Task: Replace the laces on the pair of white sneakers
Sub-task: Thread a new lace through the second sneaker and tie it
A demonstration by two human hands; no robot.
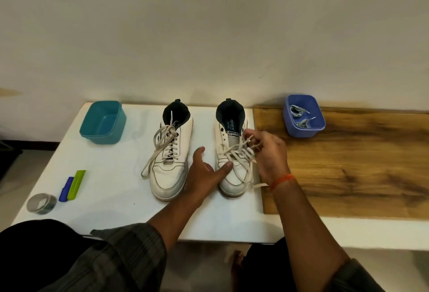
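2 white sneakers (170,152) mid-frame. Right hand (270,155) pinches lace (236,152) of right one; left hand (204,173) spread, thumb on toe. 2 tubs: teal (103,122) upper left, blue (304,115) w/ 2 lace bundles (299,115).

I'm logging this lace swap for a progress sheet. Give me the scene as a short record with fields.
surface: white table, with a wooden board on its right side
left white sneaker: laced, untouched
right white sneaker: old cream lace partly loosened
left hand: open, thumb resting on the right sneaker's toe
right hand: pinching the cream lace
blue plastic tub: holds grey laces
teal plastic tub: nothing visible inside
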